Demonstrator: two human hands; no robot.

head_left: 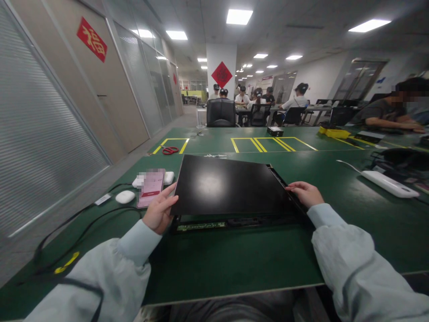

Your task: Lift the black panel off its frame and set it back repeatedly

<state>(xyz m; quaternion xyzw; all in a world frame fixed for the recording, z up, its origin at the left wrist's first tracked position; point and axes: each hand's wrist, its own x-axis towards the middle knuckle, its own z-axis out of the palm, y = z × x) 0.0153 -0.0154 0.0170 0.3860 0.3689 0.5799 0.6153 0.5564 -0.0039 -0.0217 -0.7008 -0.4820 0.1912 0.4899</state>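
A black display panel (228,188) lies at a slight skew over a dark frame (261,220), its near edge clear of a strip of green circuit board (201,226). My left hand (161,210) grips the panel's left edge, thumb on the front face and fingers around the side. At the right, my right hand (305,193) pinches the frame's right side, which shows as a dark strip beyond the panel's edge. Most of the frame is hidden beneath the panel.
Left of the panel are a phone (152,188), a white rounded case (125,197) and black cables (97,219). Red-handled scissors (170,150) lie farther back. A white power strip (389,183) is at right. Yellow tape (261,145) marks the green table (234,264). People sit beyond.
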